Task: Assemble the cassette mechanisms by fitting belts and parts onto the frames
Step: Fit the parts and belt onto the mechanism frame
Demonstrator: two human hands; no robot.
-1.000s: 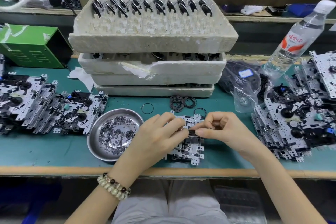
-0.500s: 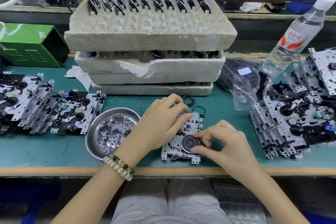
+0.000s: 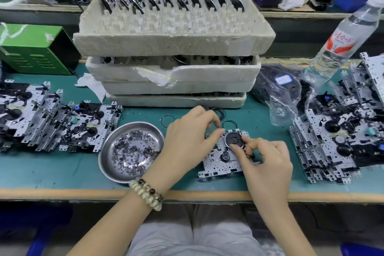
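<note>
Perforated silver metal cassette frame [image 3: 220, 165] lies on the green bench mat [image 3: 52, 169], black round flywheel [image 3: 233, 139] now down on it (was held above), right hand [image 3: 268, 162] pinching its rim, left hand [image 3: 187, 141] fingers curled at its far edge, grip unclear; belt likely next.

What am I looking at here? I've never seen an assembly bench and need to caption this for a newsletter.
No machine here: a person works with two bare hands, filmed by a camera worn on the head, looking down. On the green bench lies a metal frame, a cassette mechanism. The right hand pinches a black wheel sitting on it; the left hand touches the frame's far edge, and whether it holds anything is hidden. Left of them is a steel dish of tiny rings; rubber belts lie behind. Stacks of frames flank the work, and foam trays at the back hold more wheels.
</note>
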